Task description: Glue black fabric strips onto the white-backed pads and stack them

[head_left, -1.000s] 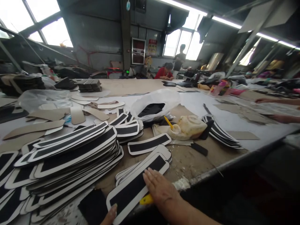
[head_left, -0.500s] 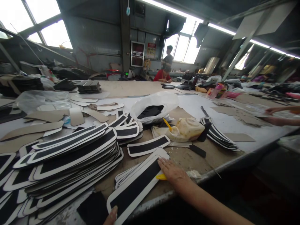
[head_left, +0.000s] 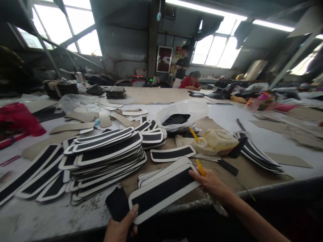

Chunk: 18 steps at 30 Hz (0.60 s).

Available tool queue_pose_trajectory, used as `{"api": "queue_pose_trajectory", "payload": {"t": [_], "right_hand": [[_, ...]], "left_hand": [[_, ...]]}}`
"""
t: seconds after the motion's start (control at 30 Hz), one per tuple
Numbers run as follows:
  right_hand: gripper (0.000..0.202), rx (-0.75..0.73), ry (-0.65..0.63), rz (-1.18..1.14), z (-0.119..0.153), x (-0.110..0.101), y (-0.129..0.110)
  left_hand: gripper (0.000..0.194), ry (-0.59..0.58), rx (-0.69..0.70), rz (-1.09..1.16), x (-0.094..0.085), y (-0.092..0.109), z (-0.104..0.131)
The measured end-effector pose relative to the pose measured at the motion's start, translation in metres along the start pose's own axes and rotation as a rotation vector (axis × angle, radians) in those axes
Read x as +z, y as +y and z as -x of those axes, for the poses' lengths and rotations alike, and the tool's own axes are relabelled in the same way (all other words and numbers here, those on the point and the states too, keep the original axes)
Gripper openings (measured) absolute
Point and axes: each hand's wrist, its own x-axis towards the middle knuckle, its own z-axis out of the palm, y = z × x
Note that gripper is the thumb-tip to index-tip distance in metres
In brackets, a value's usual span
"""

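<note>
left hand [head_left: 121, 227] pinching near end of panel [head_left: 164, 192] | right hand [head_left: 210, 181] gripping far end, clutching yellow tool [head_left: 201, 168] | panel looking light, stiff, flat; edges suiting grip

Left hand [head_left: 121, 227] grips near end of a long black-and-white strip [head_left: 164, 190], thumb on the white border. Right hand [head_left: 210, 181] holds the strip's far end and also a yellow tool [head_left: 201, 168], pinched between fingers and sticking up. Strip lies on a small stack of like pieces [head_left: 151, 174] at the near edge of the worktable [head_left: 63, 211]. A black patch [head_left: 117, 203] lies just left of the strip. Large pile of strips [head_left: 106, 154] sits to the left. Beyond: single strip [head_left: 173, 153], white plastic bag [head_left: 181, 114], yellowish jug [head_left: 219, 141] on its side. Two people [head_left: 186, 72] at the far end.
</note>
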Motion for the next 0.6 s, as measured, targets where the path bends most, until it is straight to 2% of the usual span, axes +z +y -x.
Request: {"api": "queue_pose_trajectory", "payload": {"t": [0.3,0.5,0.6], "right_hand": [[0.041,0.106,-0.127,-0.380,0.014,-0.001,0.002],[0.042,0.112,-0.101,-0.368,0.014,0.001,0.005],[0.042,0.104,-0.098,-0.367,0.014,0.000,0.003]], "left_hand": [[0.025,-0.072,-0.120,0.312,0.002,0.011,0.019],[0.028,-0.028,-0.137,0.387,0.005,0.028,0.027],[0.033,0.021,-0.109,0.324,0.008,0.031,0.025]]}}
